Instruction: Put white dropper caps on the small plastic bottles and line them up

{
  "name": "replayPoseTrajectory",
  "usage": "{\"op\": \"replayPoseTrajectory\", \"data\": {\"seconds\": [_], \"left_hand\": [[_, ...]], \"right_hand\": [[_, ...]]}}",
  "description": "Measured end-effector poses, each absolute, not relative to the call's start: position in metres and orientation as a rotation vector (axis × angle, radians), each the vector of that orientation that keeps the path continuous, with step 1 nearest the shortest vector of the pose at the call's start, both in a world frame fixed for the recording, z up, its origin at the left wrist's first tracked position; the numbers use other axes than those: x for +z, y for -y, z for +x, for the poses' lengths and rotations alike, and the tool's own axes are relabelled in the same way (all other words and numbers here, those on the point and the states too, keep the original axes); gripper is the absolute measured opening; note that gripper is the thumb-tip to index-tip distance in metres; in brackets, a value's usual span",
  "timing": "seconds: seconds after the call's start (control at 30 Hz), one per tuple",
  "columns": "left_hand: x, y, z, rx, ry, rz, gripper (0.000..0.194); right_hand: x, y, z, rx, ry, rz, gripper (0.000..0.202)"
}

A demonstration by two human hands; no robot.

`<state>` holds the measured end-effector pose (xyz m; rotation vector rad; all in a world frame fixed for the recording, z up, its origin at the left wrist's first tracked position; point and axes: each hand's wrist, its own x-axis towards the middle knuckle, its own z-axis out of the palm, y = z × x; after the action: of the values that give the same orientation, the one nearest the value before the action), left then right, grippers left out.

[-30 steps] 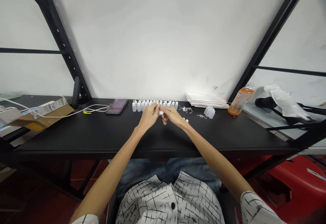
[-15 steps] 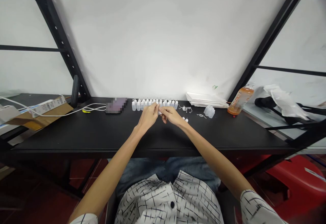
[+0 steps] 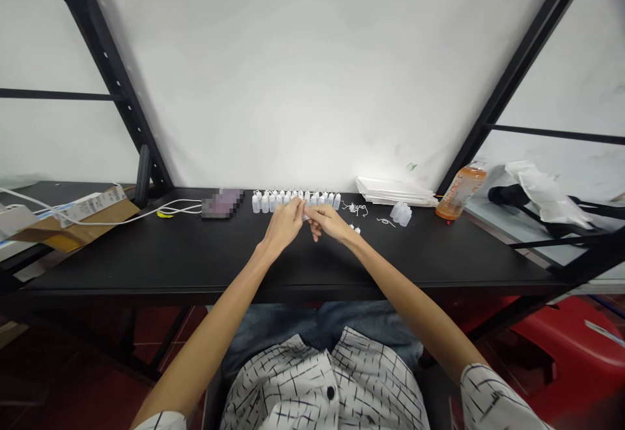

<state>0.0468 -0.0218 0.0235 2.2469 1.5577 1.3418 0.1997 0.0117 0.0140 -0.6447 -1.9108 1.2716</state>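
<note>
My left hand [image 3: 286,220] and my right hand [image 3: 328,219] meet over the black table, fingers pinched together. Between them shows a bit of a small whitish plastic bottle [image 3: 306,217], mostly covered by the fingers. Just behind the hands stands a row of small dropper bottles [image 3: 265,202] with white tops, upright and close together; my hands hide part of the row. Two small white caps [image 3: 357,230] lie by my right wrist. Farther right are a tangle of thin white strips [image 3: 355,209] and a cluster of clear plastic pieces [image 3: 401,214].
A stack of white sheets [image 3: 393,191] lies against the wall. An orange drink bottle [image 3: 461,190] leans at the right end of the black table [image 3: 161,257]. Leftward are a blurred purple object [image 3: 222,203], white cables [image 3: 180,207] and an opened cardboard box [image 3: 78,225].
Both hands stay in the same place, pressed together, with only a slight shift of the right fingers. The objects on the table have not moved.
</note>
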Motion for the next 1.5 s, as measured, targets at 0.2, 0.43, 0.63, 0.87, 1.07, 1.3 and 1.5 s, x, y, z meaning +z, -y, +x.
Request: {"op": "replayPoseTrajectory", "data": {"seconds": [0.2,0.43,0.63,0.87,1.07,1.3,1.5], "left_hand": [[0.027,0.023,0.046,1.376,-1.548,2.189,0.028],[0.023,0.022,0.046,1.333,-1.616,2.286,0.026],[0.018,0.024,0.049,1.280,-1.734,2.376,0.026],[0.028,0.024,0.048,1.372,-1.630,2.169,0.028],[0.024,0.025,0.048,1.379,-1.636,2.196,0.028],[0.020,0.025,0.048,1.363,-1.625,2.209,0.027],[0.019,0.021,0.048,1.297,-1.606,2.230,0.029]], "right_hand": [[0.020,-0.008,0.200,1.229,1.884,-0.650,0.051],[0.018,-0.009,0.199,1.249,1.875,-0.632,0.048],[0.012,-0.013,0.196,1.308,1.833,-0.636,0.053],[0.020,-0.007,0.198,1.195,1.836,-0.658,0.049],[0.017,-0.008,0.198,1.246,1.878,-0.651,0.047],[0.016,-0.009,0.197,1.240,1.899,-0.622,0.051],[0.025,-0.010,0.204,1.062,1.825,-0.722,0.045]]}}
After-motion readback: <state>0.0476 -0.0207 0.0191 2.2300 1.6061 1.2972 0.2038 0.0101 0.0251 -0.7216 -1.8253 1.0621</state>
